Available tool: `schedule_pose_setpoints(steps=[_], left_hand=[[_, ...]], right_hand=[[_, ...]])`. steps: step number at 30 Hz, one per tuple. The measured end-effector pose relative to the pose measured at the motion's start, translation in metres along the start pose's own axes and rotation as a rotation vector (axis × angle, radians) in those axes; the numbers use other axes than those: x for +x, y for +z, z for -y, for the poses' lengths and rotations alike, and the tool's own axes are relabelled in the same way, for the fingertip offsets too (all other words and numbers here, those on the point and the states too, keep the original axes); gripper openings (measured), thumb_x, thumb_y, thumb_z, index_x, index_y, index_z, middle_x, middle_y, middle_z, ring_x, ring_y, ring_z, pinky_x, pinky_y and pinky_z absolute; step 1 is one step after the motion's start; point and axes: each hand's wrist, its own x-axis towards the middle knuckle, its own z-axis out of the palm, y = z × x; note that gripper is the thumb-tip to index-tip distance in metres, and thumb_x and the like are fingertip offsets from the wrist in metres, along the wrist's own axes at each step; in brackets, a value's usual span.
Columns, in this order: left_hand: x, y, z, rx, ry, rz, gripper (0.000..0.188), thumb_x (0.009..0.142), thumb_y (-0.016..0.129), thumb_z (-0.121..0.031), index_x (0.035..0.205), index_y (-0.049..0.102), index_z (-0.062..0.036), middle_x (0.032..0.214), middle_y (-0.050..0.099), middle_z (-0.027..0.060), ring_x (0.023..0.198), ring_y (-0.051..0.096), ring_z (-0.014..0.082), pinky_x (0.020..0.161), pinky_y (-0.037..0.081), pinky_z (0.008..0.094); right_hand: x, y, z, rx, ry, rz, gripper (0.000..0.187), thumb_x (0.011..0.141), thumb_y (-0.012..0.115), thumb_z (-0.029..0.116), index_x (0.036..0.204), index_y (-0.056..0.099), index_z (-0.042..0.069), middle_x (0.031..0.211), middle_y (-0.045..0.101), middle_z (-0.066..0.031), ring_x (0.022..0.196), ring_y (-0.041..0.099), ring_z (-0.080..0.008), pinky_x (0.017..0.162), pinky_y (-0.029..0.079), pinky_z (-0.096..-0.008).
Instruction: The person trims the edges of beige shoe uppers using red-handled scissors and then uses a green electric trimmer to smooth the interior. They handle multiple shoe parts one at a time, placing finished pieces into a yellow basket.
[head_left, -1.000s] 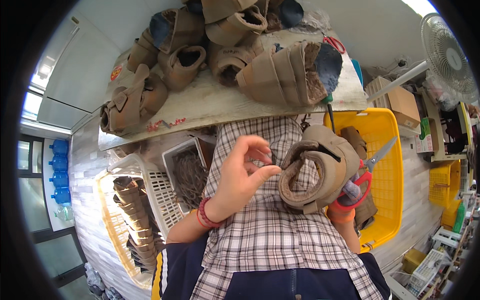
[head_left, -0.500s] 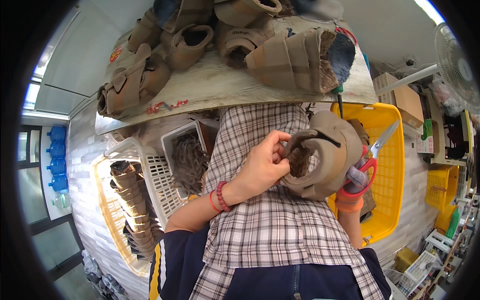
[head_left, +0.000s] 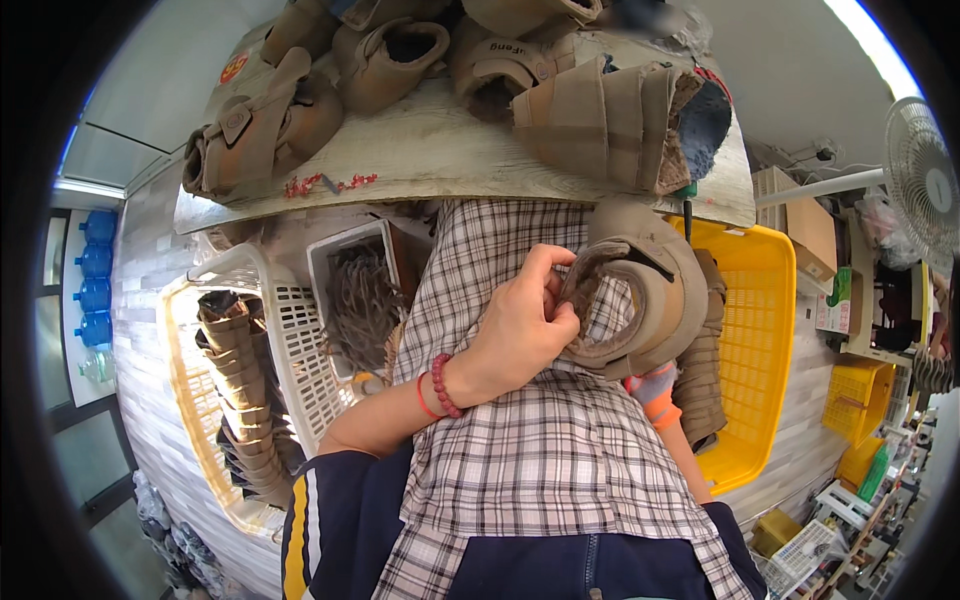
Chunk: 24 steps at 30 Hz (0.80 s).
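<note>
A brown shoe upper (head_left: 685, 315) with a fuzzy lining is held above my lap, its round opening turned toward me. The fingers of my left hand (head_left: 525, 325) pinch the lining edge on the left side of this opening. Behind the upper's lower right side is my right hand (head_left: 655, 385), in a grey glove with an orange cuff. Its fingers are hidden by the upper. A bit of red shows beside the glove; whether it is the scissors' handle I cannot tell.
On the worn board table (head_left: 420, 165) ahead lie several brown uppers (head_left: 595, 120), some nested. A yellow basket (head_left: 775, 290) with stacked uppers stands right. On the left are a white basket (head_left: 310, 345) of nested pieces and a box of scraps (head_left: 365, 300). A fan (head_left: 925, 170) stands far right.
The upper has turned so its opening faces me more, with my left hand still at its edge. My right hand has moved left behind it, and the red scissors' blades are out of sight.
</note>
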Motion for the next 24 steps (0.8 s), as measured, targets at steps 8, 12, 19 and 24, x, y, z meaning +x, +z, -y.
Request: schedule_pose_setpoints(steps=[8, 12, 19, 24], left_hand=[[-0.001, 0.001, 0.007, -0.109, -0.003, 0.036, 0.039, 0.077, 0.055, 0.001, 0.115, 0.043, -0.0004, 0.070, 0.054, 0.0063, 0.059, 0.053, 0.0127, 0.056, 0.044, 0.0283], [0.000, 0.000, 0.003, -0.104, 0.024, 0.076, 0.039, 0.077, 0.054, 0.001, 0.114, 0.043, -0.0003, 0.070, 0.054, 0.0069, 0.059, 0.054, 0.0143, 0.056, 0.045, 0.0289], [-0.001, -0.001, -0.002, -0.061, 0.014, 0.114, 0.039, 0.079, 0.052, 0.002, 0.116, 0.041, 0.0003, 0.074, 0.055, 0.0075, 0.065, 0.055, 0.0136, 0.058, 0.045, 0.0270], [0.000, -0.002, -0.005, -0.015, -0.035, 0.194, 0.040, 0.082, 0.049, 0.005, 0.120, 0.038, 0.0004, 0.084, 0.055, 0.0037, 0.073, 0.052, 0.0048, 0.062, 0.043, 0.0187]], right_hand=[[0.022, 0.017, -0.010, 0.437, 0.186, 0.294, 0.075, 0.082, 0.067, 0.035, 0.144, 0.027, 0.019, 0.147, 0.031, -0.0020, 0.133, 0.030, -0.0204, 0.110, 0.023, -0.0374], [0.017, 0.017, -0.019, 0.322, 0.183, 0.249, 0.077, 0.081, 0.067, 0.035, 0.143, 0.025, 0.019, 0.144, 0.033, -0.0022, 0.131, 0.031, -0.0198, 0.109, 0.024, -0.0363], [0.029, 0.000, -0.014, 0.415, 0.221, 0.357, 0.070, 0.080, 0.066, 0.030, 0.138, 0.031, 0.015, 0.137, 0.037, -0.0036, 0.124, 0.036, -0.0195, 0.104, 0.028, -0.0348], [0.042, -0.020, -0.004, 0.508, 0.273, 0.455, 0.064, 0.080, 0.065, 0.026, 0.135, 0.034, 0.012, 0.133, 0.041, -0.0046, 0.119, 0.040, -0.0193, 0.100, 0.031, -0.0337]])
